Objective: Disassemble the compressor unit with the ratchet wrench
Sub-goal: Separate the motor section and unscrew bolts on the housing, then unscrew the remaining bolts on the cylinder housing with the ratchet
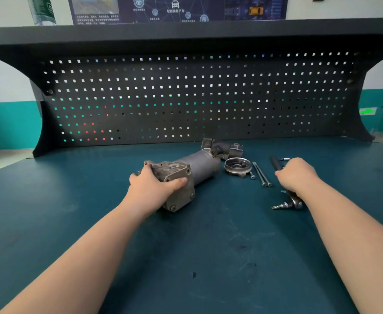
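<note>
Left hand grips the compressor unit; right hand grips the ratchet wrench.

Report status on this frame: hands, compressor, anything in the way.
Left hand grips compressor unit at block end. Right hand holds ratchet wrench, off the unit. Removed round cover and long bolts lie between.

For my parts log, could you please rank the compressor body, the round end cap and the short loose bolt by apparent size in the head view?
1. compressor body
2. round end cap
3. short loose bolt
</note>
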`<control>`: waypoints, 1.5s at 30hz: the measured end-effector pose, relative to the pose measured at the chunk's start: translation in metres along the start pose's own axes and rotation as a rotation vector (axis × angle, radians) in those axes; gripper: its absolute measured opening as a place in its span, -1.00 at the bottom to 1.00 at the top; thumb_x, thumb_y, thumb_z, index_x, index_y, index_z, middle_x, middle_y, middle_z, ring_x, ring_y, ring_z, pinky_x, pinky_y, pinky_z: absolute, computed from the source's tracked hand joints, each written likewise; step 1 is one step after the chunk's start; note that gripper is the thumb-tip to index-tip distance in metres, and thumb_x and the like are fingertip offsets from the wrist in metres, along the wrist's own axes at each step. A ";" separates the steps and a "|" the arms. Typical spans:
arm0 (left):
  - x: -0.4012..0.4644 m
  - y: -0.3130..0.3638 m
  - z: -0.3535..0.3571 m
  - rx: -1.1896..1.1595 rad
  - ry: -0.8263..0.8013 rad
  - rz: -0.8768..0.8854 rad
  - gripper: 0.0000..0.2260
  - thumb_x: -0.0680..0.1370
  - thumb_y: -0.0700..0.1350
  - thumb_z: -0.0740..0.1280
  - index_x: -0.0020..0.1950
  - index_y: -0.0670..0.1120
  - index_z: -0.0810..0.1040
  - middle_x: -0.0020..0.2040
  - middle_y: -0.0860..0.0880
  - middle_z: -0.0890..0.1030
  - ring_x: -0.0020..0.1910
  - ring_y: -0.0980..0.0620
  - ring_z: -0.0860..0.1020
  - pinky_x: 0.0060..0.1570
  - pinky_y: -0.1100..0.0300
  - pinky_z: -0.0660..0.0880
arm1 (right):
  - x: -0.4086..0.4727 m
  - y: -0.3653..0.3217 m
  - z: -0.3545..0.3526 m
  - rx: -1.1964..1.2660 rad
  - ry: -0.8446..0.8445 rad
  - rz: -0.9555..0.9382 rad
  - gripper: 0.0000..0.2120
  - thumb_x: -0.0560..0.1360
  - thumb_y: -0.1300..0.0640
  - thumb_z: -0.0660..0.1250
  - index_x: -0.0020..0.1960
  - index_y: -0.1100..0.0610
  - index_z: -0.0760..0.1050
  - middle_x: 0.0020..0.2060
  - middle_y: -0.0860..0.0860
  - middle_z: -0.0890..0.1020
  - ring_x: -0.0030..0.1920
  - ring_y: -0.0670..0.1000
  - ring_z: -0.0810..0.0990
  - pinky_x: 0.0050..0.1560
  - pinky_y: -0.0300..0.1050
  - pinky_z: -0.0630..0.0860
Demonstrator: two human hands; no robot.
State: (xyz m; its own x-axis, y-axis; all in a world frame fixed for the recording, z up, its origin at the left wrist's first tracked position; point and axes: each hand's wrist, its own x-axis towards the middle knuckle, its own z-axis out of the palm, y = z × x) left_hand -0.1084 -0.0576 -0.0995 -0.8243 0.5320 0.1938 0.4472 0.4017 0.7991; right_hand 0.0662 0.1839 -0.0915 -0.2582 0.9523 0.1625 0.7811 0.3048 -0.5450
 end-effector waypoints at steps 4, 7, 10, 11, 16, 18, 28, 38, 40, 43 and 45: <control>0.004 -0.002 -0.003 -0.035 -0.054 0.044 -0.29 0.33 0.21 0.45 0.37 -0.03 0.30 0.15 0.06 0.47 0.08 0.04 0.45 -0.02 0.20 0.43 | 0.014 0.019 -0.003 0.058 0.083 0.136 -0.87 0.48 0.21 0.33 -0.17 0.23 0.41 -0.30 0.15 0.48 -0.26 0.16 0.50 -0.37 -0.15 0.32; 0.007 -0.004 -0.006 -0.061 -0.094 0.052 -0.28 0.33 0.20 0.46 0.39 0.02 0.29 0.13 0.07 0.45 0.06 0.06 0.45 -0.21 0.30 0.40 | 0.017 0.027 -0.001 0.110 0.126 0.215 -0.74 0.48 0.17 0.37 -0.28 0.23 0.36 -0.26 0.18 0.51 -0.21 0.18 0.51 -0.31 -0.10 0.38; 0.010 -0.007 -0.009 -0.147 -0.162 -0.002 -0.14 0.21 0.25 0.47 0.43 0.09 0.21 0.31 -0.01 0.39 0.22 0.01 0.43 -0.05 0.24 0.46 | 0.017 0.031 0.005 0.127 0.126 0.254 -0.70 0.50 0.13 0.38 -0.30 0.23 0.35 -0.25 0.18 0.49 -0.21 0.17 0.47 -0.29 -0.09 0.37; 0.010 -0.008 -0.009 -0.166 -0.175 -0.012 -0.12 0.18 0.26 0.45 0.43 0.11 0.21 0.32 -0.03 0.38 0.25 -0.01 0.42 0.02 0.20 0.46 | 0.016 0.031 0.005 0.137 0.126 0.264 -0.69 0.50 0.12 0.38 -0.30 0.23 0.35 -0.24 0.18 0.50 -0.21 0.17 0.47 -0.28 -0.08 0.38; 0.010 -0.009 -0.009 -0.225 -0.169 0.018 -0.28 0.23 0.16 0.51 0.34 0.12 0.33 0.21 0.02 0.50 0.13 0.03 0.51 -0.02 0.17 0.51 | -0.003 0.004 -0.002 0.126 0.278 0.016 -0.69 0.49 0.02 0.33 0.12 0.19 0.52 0.18 0.24 0.47 0.21 0.26 0.39 0.15 0.05 0.39; 0.010 -0.008 -0.011 -0.251 -0.174 -0.005 -0.23 0.15 0.16 0.50 0.33 0.12 0.35 0.18 0.04 0.52 0.10 0.03 0.54 -0.02 0.13 0.54 | -0.027 -0.030 0.004 0.265 0.357 -0.347 -0.67 0.46 0.03 0.32 0.20 0.07 0.52 0.16 0.18 0.48 0.24 0.23 0.38 0.21 0.03 0.35; 0.028 -0.025 -0.038 -0.397 -0.157 -0.137 -0.32 0.33 -0.10 0.54 0.39 0.01 0.34 0.15 0.03 0.56 0.03 0.01 0.57 -0.14 0.14 0.52 | -0.040 -0.149 0.053 -0.620 -0.285 -1.040 -0.11 0.36 0.00 0.45 0.52 0.05 0.01 0.46 0.01 0.24 0.51 0.09 0.06 0.40 0.15 0.08; 0.012 -0.021 -0.003 -0.264 0.197 -0.139 0.07 0.27 0.11 0.54 0.51 -0.05 -0.13 0.37 -0.16 0.33 0.28 -0.12 0.39 0.05 0.15 0.33 | -0.038 -0.185 0.054 -0.700 -0.229 -1.105 -0.37 0.11 -0.31 0.50 -0.05 0.14 0.54 -0.18 0.04 0.63 -0.13 0.08 0.59 -0.13 -0.05 0.56; 0.008 -0.019 0.005 -0.269 0.304 -0.150 0.05 0.25 0.10 0.55 0.50 -0.06 -0.09 0.38 -0.19 0.28 0.32 -0.16 0.33 0.19 0.05 0.32 | -0.043 -0.183 0.049 -0.740 -0.219 -1.112 -0.37 0.11 -0.37 0.46 -0.13 0.16 0.56 -0.27 0.05 0.63 -0.24 0.08 0.59 -0.28 -0.08 0.55; 0.008 -0.020 0.004 -0.216 0.416 -0.171 -0.02 0.24 0.14 0.55 0.44 -0.19 0.07 0.32 -0.20 0.31 0.31 -0.18 0.29 0.26 0.02 0.26 | -0.059 -0.172 0.044 -0.746 -0.121 -1.153 -0.37 0.10 -0.44 0.38 -0.24 0.14 0.53 -0.39 0.01 0.57 -0.39 0.04 0.51 -0.48 -0.16 0.35; 0.008 -0.021 0.000 -0.195 0.419 -0.169 -0.14 0.25 0.18 0.53 0.32 -0.22 0.19 0.25 -0.18 0.35 0.26 -0.19 0.32 0.23 -0.01 0.31 | -0.070 -0.163 0.042 -0.712 -0.058 -1.166 -0.41 0.10 -0.45 0.35 -0.32 0.10 0.45 -0.44 -0.03 0.48 -0.44 -0.01 0.44 -0.50 -0.18 0.24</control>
State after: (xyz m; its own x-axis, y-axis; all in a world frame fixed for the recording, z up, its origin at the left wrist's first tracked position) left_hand -0.1246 -0.0622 -0.1145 -0.9664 0.1096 0.2325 0.2548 0.2879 0.9232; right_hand -0.0669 0.0672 -0.0483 -0.9716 0.1436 0.1879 0.2120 0.8809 0.4232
